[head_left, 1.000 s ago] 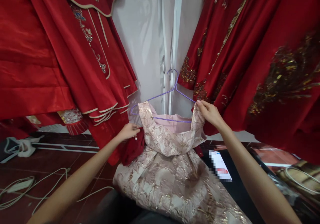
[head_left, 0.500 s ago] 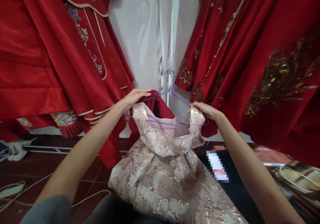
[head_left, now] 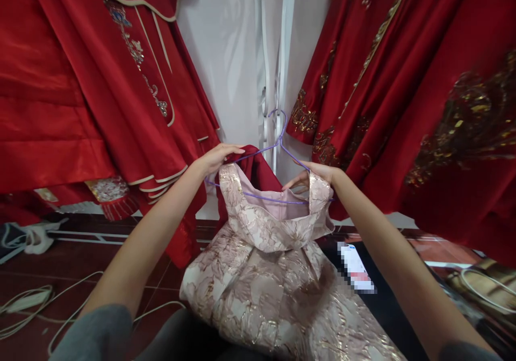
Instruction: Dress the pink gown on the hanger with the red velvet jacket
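Observation:
A pale pink brocade dress (head_left: 274,275) with gold threads and wide shoulder straps hangs on a thin purple clothes hanger (head_left: 264,196) in front of me. My left hand (head_left: 220,157) is closed at the left strap, over that end of the hanger; its lower fingers are hidden behind the cloth. At the other strap, my right hand (head_left: 318,172) grips from the outside, with its thumb by the hanger arm. Several of its fingers show behind the hanger, inside the neck opening. The hanger's hook points up, close to a white metal post.
Red embroidered gowns (head_left: 133,81) hang at left, and more red gowns (head_left: 387,92) at right. A white post (head_left: 282,55) stands behind the hanger. White cables (head_left: 32,302) lie on the tiled floor at left. A blurred white label (head_left: 357,268) rests on a dark surface.
My right hand has slid inward along the strap, and its fingers now show inside the neck opening. My left hand keeps its hold. The view has shifted slightly.

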Demonstrator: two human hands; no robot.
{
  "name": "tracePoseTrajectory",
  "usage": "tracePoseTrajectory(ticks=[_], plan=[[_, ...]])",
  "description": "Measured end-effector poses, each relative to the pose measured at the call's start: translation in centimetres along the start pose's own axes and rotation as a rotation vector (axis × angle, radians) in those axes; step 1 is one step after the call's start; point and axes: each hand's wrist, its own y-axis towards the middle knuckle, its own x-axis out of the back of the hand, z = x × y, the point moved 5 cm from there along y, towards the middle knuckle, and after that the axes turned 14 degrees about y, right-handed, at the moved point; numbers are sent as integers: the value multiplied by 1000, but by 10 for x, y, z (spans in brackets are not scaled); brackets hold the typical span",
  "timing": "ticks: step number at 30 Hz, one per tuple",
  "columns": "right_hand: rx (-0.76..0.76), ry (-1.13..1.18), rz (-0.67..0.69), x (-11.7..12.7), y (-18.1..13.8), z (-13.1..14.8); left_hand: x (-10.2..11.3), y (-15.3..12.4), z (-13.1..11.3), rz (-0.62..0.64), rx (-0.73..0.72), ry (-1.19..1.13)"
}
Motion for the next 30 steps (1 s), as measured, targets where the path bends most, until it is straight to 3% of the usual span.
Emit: tracePoseTrajectory(ticks=[3, 7, 11, 14, 17, 19, 24, 30], plan=[[63, 30, -58, 2, -2, 0, 1, 0, -1, 7, 8, 12], [322, -140, -231, 19, -2, 10, 2, 5, 2, -24, -31, 28], [600, -350, -491, 31, -5, 20, 2, 16, 8, -123, -72, 78], [924, -532, -687, 26, -19, 32, -4, 22, 12, -189, -64, 192], [1229, -683, -1020, 19, -46, 38, -17, 22, 12, -178, -97, 256], [1349, -760, -1158, 15, -60, 38, -28, 20, 11, -138, -150, 258], [1383, -953, -1324, 8, -84, 36, -43, 16, 10, -182, -238, 222], [1184, -1212, -1397, -8, -90, 37, -36, 17, 3, -308, -253, 241]])
